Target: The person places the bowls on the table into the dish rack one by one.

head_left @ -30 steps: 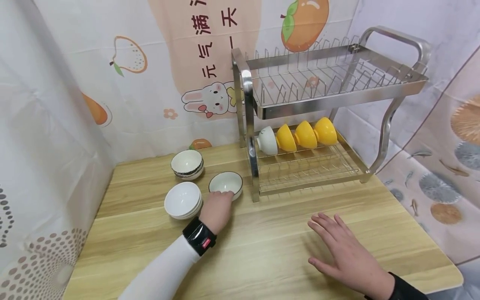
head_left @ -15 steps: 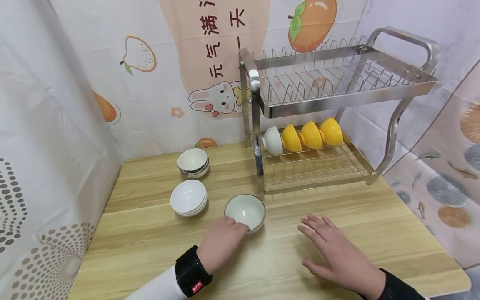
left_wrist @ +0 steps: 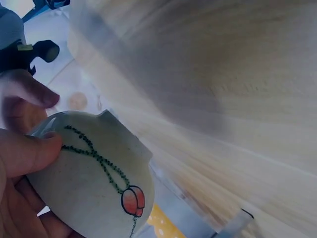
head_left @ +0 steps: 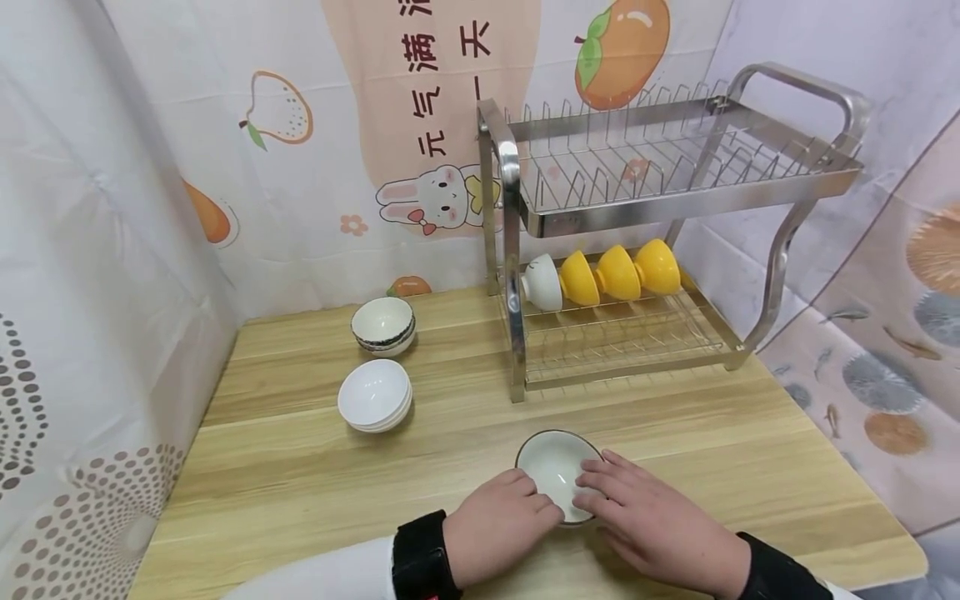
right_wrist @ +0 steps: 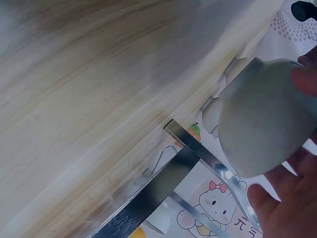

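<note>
My left hand (head_left: 501, 527) pinches the near left rim of a pale bowl (head_left: 551, 467) with a dark brown edge, tilted above the table. In the left wrist view, the left thumb presses on the outside of the bowl (left_wrist: 94, 173), near a painted red bud and green dotted stems. My right hand (head_left: 660, 525) stands at the right side of the bowl, fingers extended over its rim. In the right wrist view, the bowl (right_wrist: 267, 114) shows a plain outer wall, with the right fingers (right_wrist: 292, 198) spread past it.
A steel two-tier dish rack (head_left: 660, 204) stands at the back right. Its lower tier holds a white bowl (head_left: 543, 283) and several yellow bowls (head_left: 618, 273). On the wooden table's (head_left: 300, 492) left are stacked white bowls (head_left: 373, 393) and dark-patterned bowls (head_left: 383, 323).
My left hand has brought the bowl from beside the rack toward the front and right. The right hand has moved left, its fingers now over the bowl's rim.
</note>
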A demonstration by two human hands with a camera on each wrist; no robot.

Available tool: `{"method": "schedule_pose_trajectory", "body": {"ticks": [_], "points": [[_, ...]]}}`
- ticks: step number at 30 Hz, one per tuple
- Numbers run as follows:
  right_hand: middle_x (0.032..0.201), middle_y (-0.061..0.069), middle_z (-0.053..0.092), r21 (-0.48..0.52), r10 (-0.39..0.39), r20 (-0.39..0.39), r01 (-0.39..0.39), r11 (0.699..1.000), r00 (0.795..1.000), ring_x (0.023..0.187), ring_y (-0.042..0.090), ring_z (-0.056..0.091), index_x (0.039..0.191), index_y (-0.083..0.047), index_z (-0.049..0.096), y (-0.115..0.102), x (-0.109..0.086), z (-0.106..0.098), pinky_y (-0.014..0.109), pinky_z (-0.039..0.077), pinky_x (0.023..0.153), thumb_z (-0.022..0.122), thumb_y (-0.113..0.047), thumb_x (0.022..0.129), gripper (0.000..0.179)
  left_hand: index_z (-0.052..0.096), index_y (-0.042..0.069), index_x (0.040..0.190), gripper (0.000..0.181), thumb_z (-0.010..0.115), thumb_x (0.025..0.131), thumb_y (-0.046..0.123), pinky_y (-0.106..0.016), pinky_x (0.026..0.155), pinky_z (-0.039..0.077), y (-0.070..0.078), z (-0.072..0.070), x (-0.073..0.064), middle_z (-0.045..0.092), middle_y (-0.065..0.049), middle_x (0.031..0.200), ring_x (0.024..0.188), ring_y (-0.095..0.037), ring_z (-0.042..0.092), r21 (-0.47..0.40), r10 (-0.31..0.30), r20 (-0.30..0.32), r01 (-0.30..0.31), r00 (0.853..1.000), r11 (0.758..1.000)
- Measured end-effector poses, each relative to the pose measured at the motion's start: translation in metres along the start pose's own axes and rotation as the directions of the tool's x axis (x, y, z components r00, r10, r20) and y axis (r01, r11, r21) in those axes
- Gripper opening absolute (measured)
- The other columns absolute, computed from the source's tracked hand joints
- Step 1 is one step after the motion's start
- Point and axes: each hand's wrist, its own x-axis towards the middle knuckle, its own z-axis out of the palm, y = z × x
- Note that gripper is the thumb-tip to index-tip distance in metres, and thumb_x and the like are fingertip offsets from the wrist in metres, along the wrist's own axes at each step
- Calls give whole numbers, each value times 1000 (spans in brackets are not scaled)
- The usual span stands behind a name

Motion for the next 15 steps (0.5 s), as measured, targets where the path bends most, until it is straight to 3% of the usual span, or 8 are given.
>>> {"method": "schedule_pose_trajectory", "body": {"ticks": [4, 12, 15], "points": [[106, -5, 65, 2, -45, -23, 45, 999, 999, 108, 19, 60, 104, -15, 66, 0, 2, 1, 39, 25, 116, 27, -22, 107, 40, 63, 28, 104, 10, 58, 95, 28, -21, 88, 38, 3, 2, 1, 63, 21, 98, 88, -4, 53, 3, 9, 2, -9, 1000, 1000], [98, -10, 62, -18, -56, -24, 55, 998, 998, 99, 12, 59, 100, -16, 66, -1, 2, 1, 38, 42, 105, 23, -21, 108, 45, 62, 28, 102, 8, 60, 94, 28, -20, 87, 37, 4, -1, 2, 62, 20, 95, 86, -4, 52, 12, 16, -7, -16, 1000, 1000], [98, -11, 62, -27, -51, -16, 51, 998, 999, 99, 10, 59, 100, -17, 66, 0, 1, 1, 36, 40, 106, 21, -22, 108, 46, 63, 28, 103, 8, 59, 96, 29, -20, 89, 38, 4, -1, 4, 62, 20, 96, 88, -4, 52, 11, 16, 2, -16, 1000, 1000]]}}
